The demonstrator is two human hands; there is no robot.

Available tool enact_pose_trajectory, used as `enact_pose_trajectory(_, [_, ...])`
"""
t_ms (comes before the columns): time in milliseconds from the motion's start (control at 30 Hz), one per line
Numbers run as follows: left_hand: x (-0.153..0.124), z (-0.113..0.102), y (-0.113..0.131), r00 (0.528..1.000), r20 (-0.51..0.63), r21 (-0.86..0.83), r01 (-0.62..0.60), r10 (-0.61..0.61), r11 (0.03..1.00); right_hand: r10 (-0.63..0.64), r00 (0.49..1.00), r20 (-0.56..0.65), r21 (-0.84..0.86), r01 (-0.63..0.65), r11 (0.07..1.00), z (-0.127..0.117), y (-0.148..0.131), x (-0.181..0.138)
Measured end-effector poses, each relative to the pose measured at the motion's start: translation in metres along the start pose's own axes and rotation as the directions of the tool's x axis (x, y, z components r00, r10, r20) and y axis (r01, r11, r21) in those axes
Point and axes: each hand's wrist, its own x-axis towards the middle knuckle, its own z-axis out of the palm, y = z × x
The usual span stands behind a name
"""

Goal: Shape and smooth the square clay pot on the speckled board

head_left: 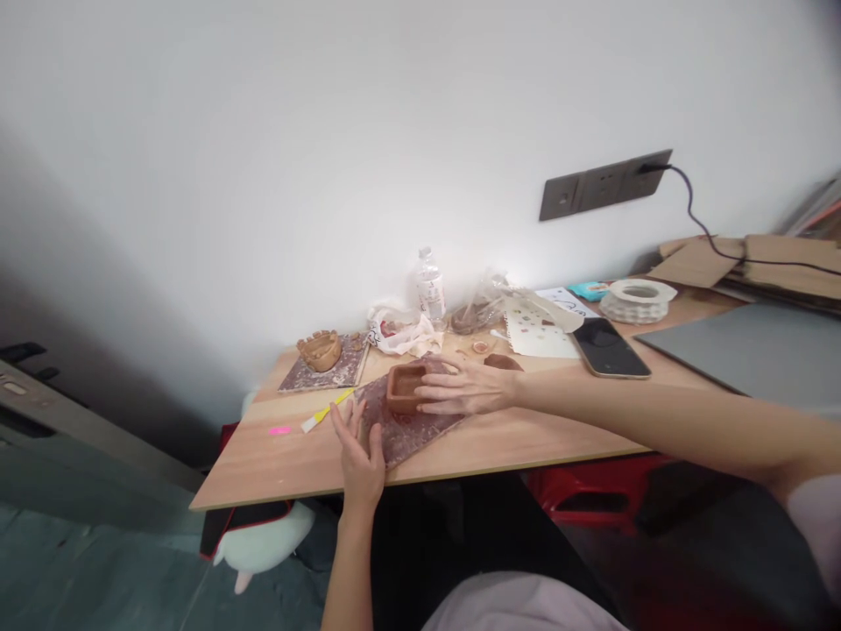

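A small square clay box (402, 399) with an open top stands on a dark, clay-smeared board (400, 443). My right hand (463, 386) lies along the box's right side, its fingers stretched out and touching the wall. At the board's left edge is my left hand (358, 443), fingers apart and nothing between them; whether it touches the board I cannot tell. Left of it lies a brush with a yellow handle (328, 410). A lump of brown clay (503, 362) sits behind my right wrist.
A round clay bowl (320, 352) rests on a second board (348, 368) at the left. Along the wall are a plastic bottle (430, 287), crumpled tissue (404, 331) and a plastic bag (483, 305). A phone (610, 348), a white ring-shaped object (637, 301) and a grey laptop (755, 350) lie rightward.
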Motion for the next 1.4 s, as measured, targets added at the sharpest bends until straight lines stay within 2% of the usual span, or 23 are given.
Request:
enact_pose_trajectory(233, [0.000, -0.001, 0.001, 0.999, -0.015, 0.049, -0.035, 0.036, 0.998, -0.081, 0.995, 0.051, -0.116, 0.086, 0.990, 0.003, -0.005, -0.004])
enact_pose_trajectory(400, [0.000, 0.000, 0.000, 1.000, -0.001, 0.001, 0.001, -0.001, 1.000, -0.021, 0.999, 0.045, -0.158, 0.027, 0.987, 0.012, -0.005, 0.010])
enact_pose_trajectory(500, [-0.001, -0.001, 0.001, 1.000, -0.011, -0.007, -0.003, 0.003, 1.000, -0.027, 0.997, 0.079, -0.180, 0.041, 0.983, 0.015, -0.005, 0.015])
enact_pose_trajectory(633, [-0.001, -0.001, 0.003, 0.999, -0.028, 0.015, -0.028, 0.029, 0.999, -0.053, 0.992, 0.116, -0.146, 0.070, 0.987, 0.007, -0.007, 0.007])
enact_pose_trajectory(767, [-0.001, -0.001, 0.003, 0.999, -0.032, 0.011, -0.026, 0.026, 1.000, -0.135, 0.990, 0.037, -0.012, 0.136, 0.991, -0.002, 0.003, -0.017])
enact_pose_trajectory(800, [-0.001, -0.001, 0.002, 0.999, -0.032, 0.009, -0.023, 0.023, 1.000, -0.100, 0.995, 0.029, 0.026, 0.099, 0.995, -0.002, 0.010, -0.025])
enact_pose_trajectory(833, [-0.001, -0.001, 0.002, 0.999, -0.033, 0.006, -0.021, 0.021, 1.000, -0.010, 0.999, 0.036, 0.060, 0.008, 0.998, -0.001, 0.018, -0.036])
enact_pose_trajectory(867, [-0.001, 0.000, 0.002, 0.999, -0.035, 0.003, -0.021, 0.022, 1.000, 0.151, 0.986, 0.065, 0.086, -0.157, 0.984, 0.002, 0.027, -0.047])
enact_pose_trajectory(900, [-0.001, 0.000, 0.002, 0.999, -0.038, 0.001, -0.022, 0.022, 1.000, 0.375, 0.919, 0.118, 0.098, -0.387, 0.917, 0.005, 0.037, -0.060])
enact_pose_trajectory(933, [-0.001, 0.000, 0.002, 0.999, -0.039, -0.002, -0.020, 0.020, 1.000, 0.590, 0.787, 0.181, 0.096, -0.611, 0.786, 0.008, 0.047, -0.073])
enact_pose_trajectory(967, [-0.001, 0.000, 0.002, 0.999, -0.038, -0.003, -0.016, 0.016, 1.000, 0.738, 0.621, 0.265, 0.074, -0.776, 0.626, 0.012, 0.056, -0.086])
enact_pose_trajectory(1000, [-0.001, 0.000, 0.002, 0.999, -0.035, -0.004, -0.007, 0.007, 1.000, 0.786, 0.541, 0.299, 0.049, -0.831, 0.554, 0.016, 0.064, -0.097])
enact_pose_trajectory(1033, [-0.001, 0.000, 0.003, 1.000, -0.030, -0.007, 0.004, -0.004, 1.000, 0.805, 0.491, 0.334, 0.036, -0.860, 0.509, 0.019, 0.070, -0.107])
enact_pose_trajectory(1067, [-0.001, -0.001, 0.003, 1.000, -0.026, -0.012, 0.014, -0.014, 1.000, 0.807, 0.461, 0.370, 0.030, -0.874, 0.486, 0.023, 0.074, -0.115])
enact_pose_trajectory(1167, [-0.002, -0.001, 0.002, 0.999, -0.032, -0.009, 0.015, -0.015, 1.000, 0.766, 0.445, 0.464, 0.041, -0.874, 0.483, 0.031, 0.075, -0.126])
enact_pose_trajectory(1400, [-0.002, -0.002, 0.002, 1.000, -0.023, 0.004, -0.004, 0.004, 1.000, 0.682, 0.446, 0.580, 0.065, -0.860, 0.506, 0.044, 0.065, -0.121])
